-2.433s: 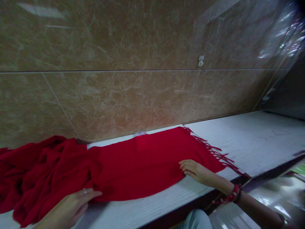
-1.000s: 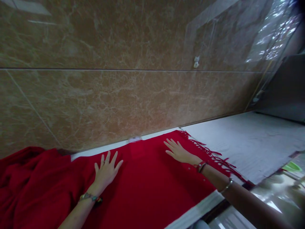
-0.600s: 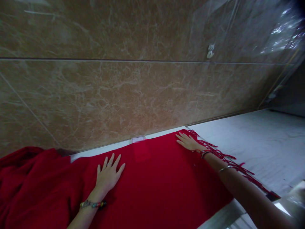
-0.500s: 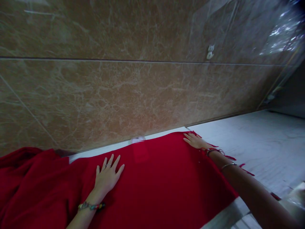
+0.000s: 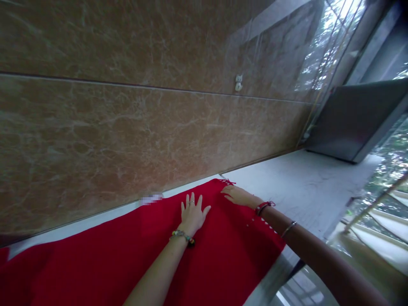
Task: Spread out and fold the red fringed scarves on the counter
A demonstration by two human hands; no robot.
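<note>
A wide red scarf (image 5: pixel 105 255) with a fringed end lies spread over a white tabletop along the wall. My left hand (image 5: pixel 193 216), with a ring and a beaded bracelet, rests palm down on the scarf, fingers spread. At the far right corner, beside the fringe (image 5: pixel 227 182), my right hand (image 5: pixel 239 195) lies on the cloth. Its fingers reach left and are slightly bent, not gripped around anything visible. A pale label-like piece (image 5: pixel 151 199), blurred out, sticks up at the scarf's far edge.
A brown marbled tile wall (image 5: pixel 127 136) borders the far side, with a small white hook (image 5: pixel 239 83) on it. A dark grey box-like object (image 5: pixel 353 119) stands at the white tabletop's (image 5: pixel 287 174) right end. Railings and greenery show beyond.
My left hand has slid right over the scarf, closer to my right hand. The camera has turned right. The bunched cloth at left now looks flatter.
</note>
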